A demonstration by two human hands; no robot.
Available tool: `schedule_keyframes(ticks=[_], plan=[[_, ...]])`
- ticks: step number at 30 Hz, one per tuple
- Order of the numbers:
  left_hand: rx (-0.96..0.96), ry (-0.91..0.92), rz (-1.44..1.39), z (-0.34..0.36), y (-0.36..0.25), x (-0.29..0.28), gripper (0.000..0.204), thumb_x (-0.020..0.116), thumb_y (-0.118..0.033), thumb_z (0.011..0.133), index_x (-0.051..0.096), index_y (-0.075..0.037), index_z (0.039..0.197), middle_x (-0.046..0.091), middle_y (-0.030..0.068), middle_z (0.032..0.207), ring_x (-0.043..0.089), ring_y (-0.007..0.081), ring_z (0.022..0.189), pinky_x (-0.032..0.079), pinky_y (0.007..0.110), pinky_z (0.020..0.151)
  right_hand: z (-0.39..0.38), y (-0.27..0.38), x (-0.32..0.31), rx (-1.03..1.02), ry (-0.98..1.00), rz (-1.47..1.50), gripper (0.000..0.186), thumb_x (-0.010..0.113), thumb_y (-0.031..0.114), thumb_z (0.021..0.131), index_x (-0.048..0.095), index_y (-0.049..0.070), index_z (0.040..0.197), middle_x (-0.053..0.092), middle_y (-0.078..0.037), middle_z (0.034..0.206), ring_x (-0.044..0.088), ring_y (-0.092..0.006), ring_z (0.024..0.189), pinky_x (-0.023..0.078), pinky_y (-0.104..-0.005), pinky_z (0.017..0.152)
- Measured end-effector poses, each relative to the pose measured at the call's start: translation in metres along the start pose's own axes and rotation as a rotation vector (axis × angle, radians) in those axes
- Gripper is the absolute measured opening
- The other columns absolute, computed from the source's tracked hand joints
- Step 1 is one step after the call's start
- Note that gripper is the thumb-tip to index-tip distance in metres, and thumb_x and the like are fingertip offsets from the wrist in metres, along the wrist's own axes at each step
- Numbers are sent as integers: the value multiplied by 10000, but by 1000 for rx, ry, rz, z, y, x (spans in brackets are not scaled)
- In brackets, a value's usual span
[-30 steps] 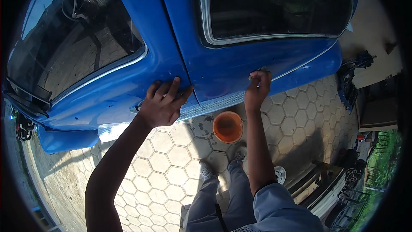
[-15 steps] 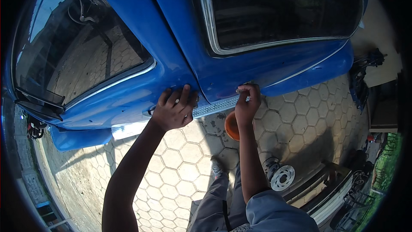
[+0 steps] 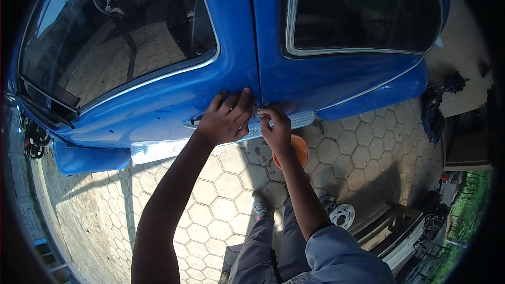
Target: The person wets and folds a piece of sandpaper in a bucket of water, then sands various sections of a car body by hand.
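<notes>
Bucket point(image 3: 301, 150) partly behind right forearm point(image 3: 302, 192), metal disc point(image 3: 336, 217) on paving point(image 3: 221, 208)

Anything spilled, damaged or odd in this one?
Dark, patchy marks break up the pale paving beside the orange bucket; whether wet or worn, I can't tell. A small dark spot interrupts the paint of the blue door.

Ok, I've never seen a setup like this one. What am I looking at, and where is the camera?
No machine here: a person works bare-handed, filmed by a wide fisheye camera worn on the head, looking down, so straight edges bend. The left hand lies against the blue car's side; anything beneath it is hidden. Close by, the right hand seems to pinch a small item, too small to identify. Below, an orange bucket stands on hexagonal paving.
</notes>
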State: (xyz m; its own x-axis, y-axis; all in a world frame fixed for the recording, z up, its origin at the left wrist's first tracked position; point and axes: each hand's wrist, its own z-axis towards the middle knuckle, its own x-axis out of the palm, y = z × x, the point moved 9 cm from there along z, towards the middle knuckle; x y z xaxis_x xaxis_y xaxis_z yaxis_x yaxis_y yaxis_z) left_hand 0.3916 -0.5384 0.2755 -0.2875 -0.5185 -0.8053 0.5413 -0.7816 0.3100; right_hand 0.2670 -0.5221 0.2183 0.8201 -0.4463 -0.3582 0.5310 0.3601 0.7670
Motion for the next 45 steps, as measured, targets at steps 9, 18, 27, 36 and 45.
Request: schedule_keyframes(ticks=[9, 18, 27, 36, 45], plan=[[-19, -9, -26, -7, 4, -2, 536, 614, -344, 785, 587, -143, 1280, 460, 107, 1432, 497, 228, 1189, 381, 482, 1031, 16, 19, -3, 110, -69, 82, 205, 585, -110, 791, 653, 40, 913, 668, -100, 823, 657, -205, 672, 509, -301, 610], [-26, 5, -44, -7, 0, 1, 500, 597, -354, 803, 587, -169, 1267, 461, 87, 1431, 498, 216, 1202, 377, 481, 1034, 22, 14, -14, 129, -66, 75, 220, 555, -98, 808, 672, 45, 927, 672, -96, 814, 652, -209, 686, 499, -293, 624], [-12, -14, -16, 0, -4, 0, 465, 590, -347, 798, 612, -172, 1228, 495, 85, 1396, 515, 202, 1178, 410, 463, 1021, -23, -27, -3, -2, 66, -71, 237, 560, -96, 781, 622, 51, 956, 645, -124, 939, 656, -305, 803, 520, -371, 680], [19, -40, 22, 6, -13, 10, 528, 596, -341, 781, 565, -167, 1279, 431, 122, 1435, 452, 267, 1213, 339, 502, 1038, 34, -113, -175, 184, -432, -92, 154, 501, -85, 848, 578, 42, 889, 619, -81, 830, 594, -197, 715, 474, -310, 678], [15, 20, 98, -2, -8, 9, 540, 573, -351, 796, 556, -131, 1289, 426, 159, 1430, 417, 307, 1235, 318, 516, 1059, 27, -37, -90, -127, 92, -100, 322, 544, -149, 769, 594, 64, 1004, 566, -117, 972, 630, -322, 833, 526, -397, 700]])
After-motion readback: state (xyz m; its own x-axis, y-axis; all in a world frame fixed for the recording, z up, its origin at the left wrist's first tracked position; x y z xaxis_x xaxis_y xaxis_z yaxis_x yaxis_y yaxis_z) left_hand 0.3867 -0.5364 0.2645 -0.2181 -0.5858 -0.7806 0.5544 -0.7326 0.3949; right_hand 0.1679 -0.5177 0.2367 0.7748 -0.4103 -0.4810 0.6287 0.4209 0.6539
